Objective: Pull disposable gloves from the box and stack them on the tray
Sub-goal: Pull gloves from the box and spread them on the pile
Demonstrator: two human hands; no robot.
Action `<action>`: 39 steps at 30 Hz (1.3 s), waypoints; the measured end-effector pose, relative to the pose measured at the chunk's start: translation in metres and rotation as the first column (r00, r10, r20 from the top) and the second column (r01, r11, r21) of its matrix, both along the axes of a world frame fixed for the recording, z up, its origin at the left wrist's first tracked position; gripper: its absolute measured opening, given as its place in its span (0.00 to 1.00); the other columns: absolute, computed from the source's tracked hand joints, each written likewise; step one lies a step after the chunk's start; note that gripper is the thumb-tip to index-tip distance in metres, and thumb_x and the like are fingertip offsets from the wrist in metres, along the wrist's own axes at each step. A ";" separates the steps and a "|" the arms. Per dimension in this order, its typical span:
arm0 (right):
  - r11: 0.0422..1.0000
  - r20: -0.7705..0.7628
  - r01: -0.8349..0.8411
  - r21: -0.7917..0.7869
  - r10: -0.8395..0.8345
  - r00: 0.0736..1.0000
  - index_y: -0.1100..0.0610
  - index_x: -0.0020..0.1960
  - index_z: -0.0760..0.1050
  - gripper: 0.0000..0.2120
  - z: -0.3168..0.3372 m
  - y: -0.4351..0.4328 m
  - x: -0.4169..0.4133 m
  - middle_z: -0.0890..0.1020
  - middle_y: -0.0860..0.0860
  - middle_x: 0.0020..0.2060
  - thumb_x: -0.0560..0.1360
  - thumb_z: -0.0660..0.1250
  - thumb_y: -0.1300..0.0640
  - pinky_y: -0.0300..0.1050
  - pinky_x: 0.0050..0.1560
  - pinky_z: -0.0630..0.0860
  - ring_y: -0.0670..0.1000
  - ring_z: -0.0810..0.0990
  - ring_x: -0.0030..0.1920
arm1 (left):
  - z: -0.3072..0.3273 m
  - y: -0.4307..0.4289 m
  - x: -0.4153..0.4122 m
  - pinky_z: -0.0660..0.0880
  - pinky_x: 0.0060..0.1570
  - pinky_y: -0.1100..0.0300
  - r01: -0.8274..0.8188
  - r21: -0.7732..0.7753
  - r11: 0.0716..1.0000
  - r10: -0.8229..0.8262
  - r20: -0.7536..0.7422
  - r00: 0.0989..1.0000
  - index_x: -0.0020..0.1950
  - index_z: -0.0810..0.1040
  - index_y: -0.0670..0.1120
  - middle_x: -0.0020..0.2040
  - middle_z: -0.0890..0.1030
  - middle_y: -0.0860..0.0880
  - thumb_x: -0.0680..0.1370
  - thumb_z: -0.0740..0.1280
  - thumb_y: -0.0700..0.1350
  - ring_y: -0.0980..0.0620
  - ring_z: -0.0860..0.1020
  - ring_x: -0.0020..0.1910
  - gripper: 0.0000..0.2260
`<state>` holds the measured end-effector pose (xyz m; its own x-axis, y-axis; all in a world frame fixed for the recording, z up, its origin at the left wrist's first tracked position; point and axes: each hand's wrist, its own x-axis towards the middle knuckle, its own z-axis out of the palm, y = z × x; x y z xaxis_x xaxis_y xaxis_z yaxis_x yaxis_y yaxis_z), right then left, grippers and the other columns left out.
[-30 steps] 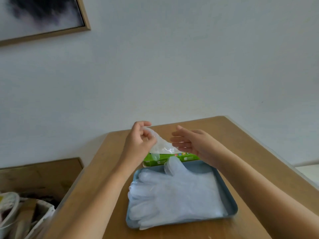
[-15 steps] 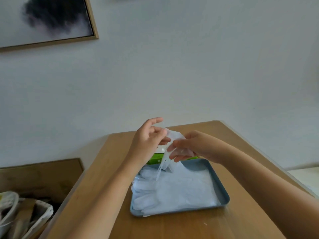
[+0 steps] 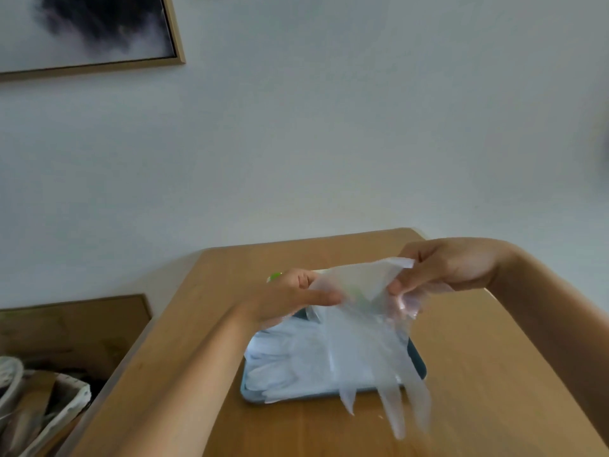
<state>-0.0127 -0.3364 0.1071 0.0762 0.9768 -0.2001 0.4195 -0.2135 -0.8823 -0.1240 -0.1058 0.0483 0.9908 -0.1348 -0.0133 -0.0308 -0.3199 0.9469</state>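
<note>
you are pinching the left edge of the cuff with your left hand [image 3: 290, 298], thumb lying along the film and the other fingers curled behind it. a sliver of the green box [image 3: 275, 277] is showing just behind this hand; the rest of it is hidden. the glove [image 3: 359, 285] is spanning the gap between both hands, cuff uppermost, with its fingers hanging toward you past the near rim of the tray [image 3: 418, 361] and blurring at the tips. your right hand [image 3: 451, 268] is pinching the right edge of the cuff, fingers curled around the film.

step in hand, as a judgement: the glove is clear of the box and you are spreading it above the tray before laying it down. the stack of gloves [image 3: 290, 357] is already lying in the tray and covering most of it, fingers pointing left. the next move is calling for a turn and a lowering, so that the held glove is matching the stack. the film is thin and is likely to fold or cling; keeping the cuff taut is advisable.

at far left, a basket [image 3: 66, 400] is sitting lower down. a framed picture [image 3: 89, 28] is hanging at upper left. the tray is resting on a wooden counter [image 3: 494, 390] set against a pale wall [image 3: 362, 127].
</note>
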 end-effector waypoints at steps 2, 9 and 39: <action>0.992 0.116 0.113 -0.046 -0.107 0.987 0.60 0.49 0.82 0.20 -0.011 -0.004 0.004 0.82 0.52 0.40 0.74 0.66 0.43 0.39 0.42 0.75 0.46 0.78 0.40 | -0.001 0.004 0.002 0.72 0.60 0.46 0.000 -0.050 0.999 -0.002 -0.033 0.999 0.48 0.84 0.41 0.49 0.84 0.40 0.74 0.71 0.48 0.44 0.81 0.52 0.10; 0.787 0.098 0.533 0.311 -0.584 0.806 0.55 0.54 0.80 0.13 -0.050 0.025 -0.001 0.85 0.50 0.44 0.71 0.73 0.52 0.37 0.47 0.79 0.48 0.84 0.42 | 0.007 0.012 0.011 0.77 0.37 0.63 0.008 -0.011 1.000 -0.009 -0.159 0.987 0.34 0.80 0.44 0.30 0.82 0.46 0.76 0.68 0.41 0.53 0.80 0.31 0.10; 0.717 0.372 0.684 0.134 -0.676 0.636 0.59 0.41 0.74 0.06 -0.143 0.057 0.029 0.84 0.50 0.31 0.77 0.64 0.61 0.31 0.31 0.73 0.45 0.81 0.27 | -0.054 -0.016 0.012 0.72 0.53 0.62 -0.414 0.684 0.600 0.228 0.350 0.909 0.51 0.77 0.50 0.49 0.79 0.56 0.78 0.66 0.51 0.56 0.77 0.51 0.07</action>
